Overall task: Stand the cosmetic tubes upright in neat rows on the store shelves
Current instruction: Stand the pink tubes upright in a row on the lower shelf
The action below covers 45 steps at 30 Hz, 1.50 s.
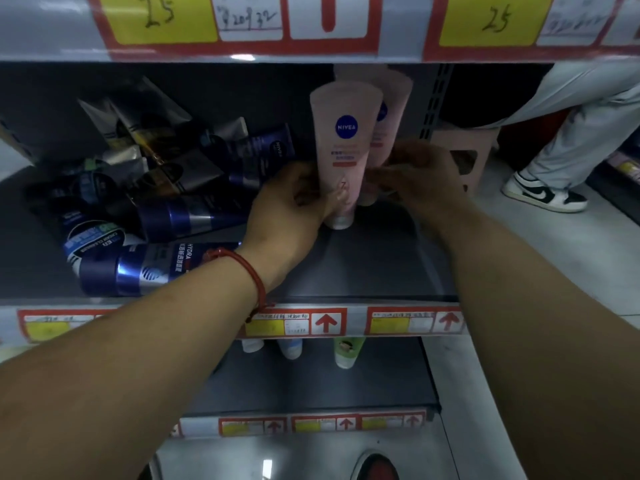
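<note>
Both hands grip pink tubes at the right end of the middle shelf. The left hand wraps round the lower part of the front pink Nivea tube, with the thumb laid across its face just above the cap. This tube stands upright, cap down on the shelf floor, logo facing out. The right hand is blurred, but its fingers curl round the lower part of the second pink tube, which stands just behind and to the right of the first, touching or nearly touching it. A red bracelet circles the left wrist.

To the left on the same shelf, dark blue tubes lie on their sides in a loose heap. The nearest one, marked HYDRA, lies close to the front edge under the left forearm. Silver-grey tubes lie jumbled behind them towards the back wall.

Red and yellow price labels run along the shelf's front edge. On the shelf below, a green tube and white tubes stand cap down. At the right, beyond the shelving, another person's trouser leg and a sneaker show on the floor beside a pink stool.
</note>
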Available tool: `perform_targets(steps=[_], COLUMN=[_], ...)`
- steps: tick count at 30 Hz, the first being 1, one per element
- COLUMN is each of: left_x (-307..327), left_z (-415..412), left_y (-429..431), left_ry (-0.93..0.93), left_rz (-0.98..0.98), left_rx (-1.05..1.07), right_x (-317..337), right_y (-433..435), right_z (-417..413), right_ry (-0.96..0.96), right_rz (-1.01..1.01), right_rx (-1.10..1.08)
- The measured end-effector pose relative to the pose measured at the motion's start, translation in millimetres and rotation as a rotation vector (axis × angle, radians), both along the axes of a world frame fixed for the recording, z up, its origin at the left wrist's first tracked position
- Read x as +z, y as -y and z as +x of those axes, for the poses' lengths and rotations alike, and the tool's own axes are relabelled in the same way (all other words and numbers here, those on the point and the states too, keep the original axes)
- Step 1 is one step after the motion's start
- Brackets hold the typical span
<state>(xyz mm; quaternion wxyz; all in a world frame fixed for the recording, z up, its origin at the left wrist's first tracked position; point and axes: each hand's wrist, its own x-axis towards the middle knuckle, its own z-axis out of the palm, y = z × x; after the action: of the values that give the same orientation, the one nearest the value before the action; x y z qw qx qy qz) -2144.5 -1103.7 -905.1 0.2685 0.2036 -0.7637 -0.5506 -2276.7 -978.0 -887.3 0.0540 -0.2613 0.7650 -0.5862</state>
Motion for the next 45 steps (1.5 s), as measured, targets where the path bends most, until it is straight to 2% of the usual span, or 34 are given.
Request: perform_targets(steps=[7, 14, 19, 27, 45], left_x=[-8.5, -9.4, -12.4, -15.0, -11.8], left_z=[1.5, 3.9, -0.2, -6.2, -11.6], left_y=[4.1, 0.3, 1.7, -0.9, -7.9], left_ry=[-0.044, 0.047, 0.087, 0.099, 0.124], left_rz=[0.018, 0.001, -0.035, -0.114, -0.149], left_rx=[-0.067, -0.099, -0.086, -0.094, -0.031], right_x=[-6.1, -17.6, -23.5, -33.9, -30.3], right_y=[17.6, 20.6, 16.4, 19.1, 12.7], right_z=[-0.4, -2.8, -2.5, -6.4, -12.2], right_ry=[0.017, 0.043, 0.002, -0.186, -0.189], right_rz=[-0.053, -0.019, -0.009, 0.105, 0.096], right_rx=[-0.003, -0.035, -0.08, -0.094, -0.049])
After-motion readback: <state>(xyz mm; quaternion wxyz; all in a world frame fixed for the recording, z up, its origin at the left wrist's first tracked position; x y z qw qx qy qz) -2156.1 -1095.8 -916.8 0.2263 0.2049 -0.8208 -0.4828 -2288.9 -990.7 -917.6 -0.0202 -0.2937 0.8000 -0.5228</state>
